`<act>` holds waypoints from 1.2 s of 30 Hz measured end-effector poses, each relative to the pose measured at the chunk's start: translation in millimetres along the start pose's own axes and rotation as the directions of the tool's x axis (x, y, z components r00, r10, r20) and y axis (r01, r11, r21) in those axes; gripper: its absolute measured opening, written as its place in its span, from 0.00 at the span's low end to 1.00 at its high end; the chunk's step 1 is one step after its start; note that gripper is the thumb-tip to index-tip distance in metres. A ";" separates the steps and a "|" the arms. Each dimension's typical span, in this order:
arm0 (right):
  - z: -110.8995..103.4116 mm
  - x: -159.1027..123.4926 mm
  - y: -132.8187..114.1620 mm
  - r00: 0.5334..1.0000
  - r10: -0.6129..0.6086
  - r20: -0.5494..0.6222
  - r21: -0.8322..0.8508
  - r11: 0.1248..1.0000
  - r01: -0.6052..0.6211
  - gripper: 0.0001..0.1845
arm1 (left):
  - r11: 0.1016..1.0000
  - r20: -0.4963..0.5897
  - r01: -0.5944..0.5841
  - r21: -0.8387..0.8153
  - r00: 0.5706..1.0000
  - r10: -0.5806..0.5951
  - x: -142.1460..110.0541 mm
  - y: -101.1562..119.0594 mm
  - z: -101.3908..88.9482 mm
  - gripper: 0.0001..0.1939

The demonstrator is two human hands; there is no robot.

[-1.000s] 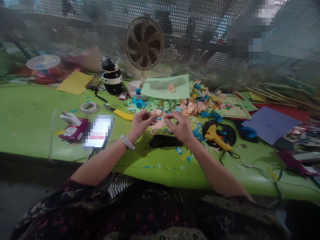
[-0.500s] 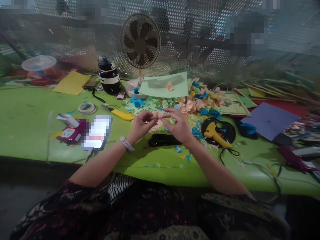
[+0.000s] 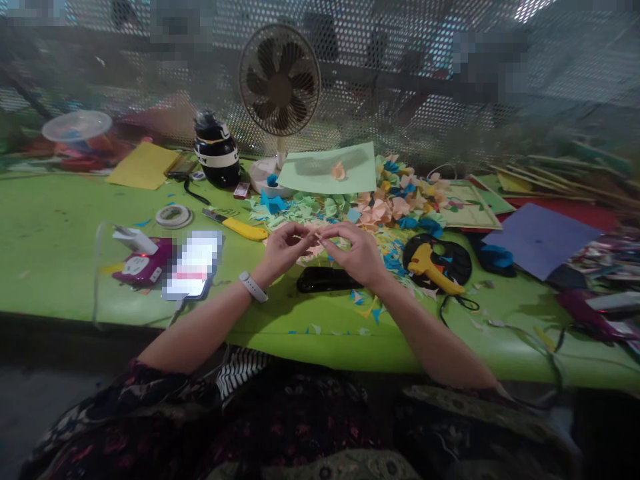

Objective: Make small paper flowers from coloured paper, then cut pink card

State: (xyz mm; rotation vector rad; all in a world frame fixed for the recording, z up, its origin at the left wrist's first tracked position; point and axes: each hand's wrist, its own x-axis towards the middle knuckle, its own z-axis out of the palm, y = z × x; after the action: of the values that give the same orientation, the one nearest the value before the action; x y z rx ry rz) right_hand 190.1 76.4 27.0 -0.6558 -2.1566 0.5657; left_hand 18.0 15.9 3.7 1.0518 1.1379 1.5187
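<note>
Over the middle of the table, my left hand (image 3: 286, 252) and my right hand (image 3: 356, 253) meet at the fingertips. Both are closed in a pinch on a small peach paper piece (image 3: 314, 240), mostly hidden by the fingers and hard to separate from peach scraps behind it. Beneath my hands lies a long black tool (image 3: 325, 281), partly covered by my right hand. Just beyond are folded paper flowers (image 3: 383, 212) in peach, green, blue and yellow. A yellow-handled cutter (image 3: 245, 229) lies left of my left hand.
A yellow glue gun (image 3: 434, 270) rests on a black round dish at right. Behind stand a fan (image 3: 280, 90) and a black bottle (image 3: 218, 157). At left are a tape roll (image 3: 174, 216), a lit phone (image 3: 194, 263) and a purple power socket (image 3: 143, 265). Cables trail across both sides.
My fingertips have come closer together, and my right fingers have curled down. Less of the peach paper shows between them. Objects on the table stay where they were.
</note>
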 end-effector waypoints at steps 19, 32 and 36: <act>-3.3 -0.2 -5.1 0.999 0.037 0.008 -0.010 0.999 -0.037 0.04 | 0.998 0.025 -0.053 0.030 0.998 0.053 -0.9 -4.3 -0.3 0.21; -1.4 -1.7 -6.8 0.994 0.106 -0.021 -0.065 0.992 -0.108 0.03 | 0.965 0.012 -0.204 0.163 0.979 0.204 0.1 -10.8 -0.9 0.25; -1.5 -1.8 -9.3 0.994 0.106 -0.003 -0.086 0.991 -0.106 0.03 | 0.913 -0.003 -0.301 0.275 0.950 0.314 0.7 -12.3 -1.7 0.24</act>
State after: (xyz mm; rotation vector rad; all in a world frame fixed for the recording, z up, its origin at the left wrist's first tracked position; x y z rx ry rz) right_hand 189.8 68.5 32.4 -0.8210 -2.1667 0.5309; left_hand 18.4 17.9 -8.5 1.4440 1.2854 1.6680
